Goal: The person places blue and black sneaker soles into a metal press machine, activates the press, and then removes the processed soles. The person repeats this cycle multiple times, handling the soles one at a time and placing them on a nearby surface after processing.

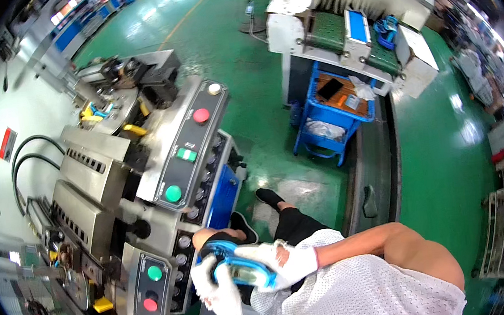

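1. Left hand (218, 289) and right hand (288, 260), both in white gloves, have their fingers clenched on a blue shoe upper (244, 269), held at waist height just beside the machine's control panel (184, 149).
2. Risk, judged: held this close, the upper could knock the red button (150, 304) or the green button (154, 272).
3. Red rectangular sign (7, 143) on the left wall; blue cart (331, 114) holds a bagged package.

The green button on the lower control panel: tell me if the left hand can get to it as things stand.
Probably yes. The green button sits just beside the left hand with nothing between them, but that hand grips the blue shoe together with the right hand, so it must let go first.
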`<action>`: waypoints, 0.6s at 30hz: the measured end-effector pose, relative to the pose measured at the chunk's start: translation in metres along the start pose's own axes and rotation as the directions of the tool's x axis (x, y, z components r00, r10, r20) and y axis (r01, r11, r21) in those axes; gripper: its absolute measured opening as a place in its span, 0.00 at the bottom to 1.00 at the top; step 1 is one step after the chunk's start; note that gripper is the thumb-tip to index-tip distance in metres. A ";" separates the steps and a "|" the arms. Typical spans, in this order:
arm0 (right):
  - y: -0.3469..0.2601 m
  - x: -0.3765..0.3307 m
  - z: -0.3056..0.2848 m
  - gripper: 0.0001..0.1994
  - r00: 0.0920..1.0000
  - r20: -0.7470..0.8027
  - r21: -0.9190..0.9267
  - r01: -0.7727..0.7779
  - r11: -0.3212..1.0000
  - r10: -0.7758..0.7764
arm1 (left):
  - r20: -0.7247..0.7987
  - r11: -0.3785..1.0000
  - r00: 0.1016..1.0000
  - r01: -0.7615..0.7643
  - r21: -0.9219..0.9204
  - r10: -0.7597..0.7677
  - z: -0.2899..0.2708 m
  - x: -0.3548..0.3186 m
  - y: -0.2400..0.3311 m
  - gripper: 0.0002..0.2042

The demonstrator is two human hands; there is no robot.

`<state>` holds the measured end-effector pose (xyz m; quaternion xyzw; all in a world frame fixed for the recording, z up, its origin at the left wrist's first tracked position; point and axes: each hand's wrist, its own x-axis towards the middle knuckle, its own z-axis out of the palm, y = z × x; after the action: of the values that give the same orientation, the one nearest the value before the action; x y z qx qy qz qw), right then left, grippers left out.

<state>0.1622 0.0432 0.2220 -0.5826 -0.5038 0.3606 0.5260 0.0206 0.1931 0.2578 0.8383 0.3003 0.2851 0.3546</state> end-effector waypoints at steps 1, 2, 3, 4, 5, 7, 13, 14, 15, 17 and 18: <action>0.020 -0.019 -0.010 0.42 0.959 -0.267 0.137 0.134 0.981 -0.094 | 0.055 0.988 0.993 -0.098 -0.123 0.105 0.021 0.017 0.015 0.24; 0.003 -0.025 -0.038 0.39 0.940 -0.334 0.380 0.067 0.922 0.070 | 0.195 0.874 0.975 0.182 -0.450 -0.102 0.037 0.029 0.033 0.30; -0.014 -0.031 -0.077 0.36 0.899 -0.364 0.600 0.027 0.800 0.242 | 0.198 0.877 0.978 0.043 -0.478 0.060 0.053 0.046 0.057 0.33; -0.007 -0.044 -0.110 0.34 0.799 -0.551 0.502 0.086 0.861 0.241 | 0.196 0.918 0.950 -0.161 -0.363 0.244 0.065 0.063 0.073 0.33; 0.002 -0.058 -0.141 0.32 0.670 -0.711 0.384 0.115 0.916 0.214 | 0.210 0.898 0.884 -0.364 -0.249 0.417 0.075 0.075 0.082 0.33; 0.035 -0.066 -0.213 0.29 0.269 -0.926 0.313 0.148 0.938 0.267 | 0.300 0.895 0.857 -0.333 -0.298 0.419 0.099 0.083 0.082 0.34; 0.048 0.021 -0.508 0.44 -0.049 -0.893 -0.406 -0.343 0.847 -0.448 | 0.474 0.979 0.869 -0.055 -0.198 0.144 0.141 0.065 0.041 0.28; 0.060 0.016 -0.562 0.41 0.029 -0.886 -0.429 -0.431 0.794 -0.462 | 0.498 0.987 0.858 -0.060 -0.146 0.126 0.143 0.058 0.032 0.27; 0.077 0.011 -0.623 0.38 0.119 -0.879 -0.450 -0.527 0.721 -0.461 | 0.515 0.994 0.851 -0.067 -0.087 0.103 0.149 0.053 0.023 0.27; 0.117 -0.012 -0.747 0.33 0.374 -0.822 -0.559 -0.672 0.485 -0.430 | 0.523 0.998 0.851 -0.025 -0.058 0.052 0.160 0.033 0.001 0.24; 0.135 -0.025 -0.804 0.31 0.520 -0.742 -0.660 -0.675 0.330 -0.423 | 0.550 0.999 0.835 0.030 -0.017 -0.016 0.161 0.031 -0.002 0.24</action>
<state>0.9482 -0.1739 0.2373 -0.9056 -0.2293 -0.2796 0.2217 0.1519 0.1481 0.1699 0.8768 0.1923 0.0321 0.4396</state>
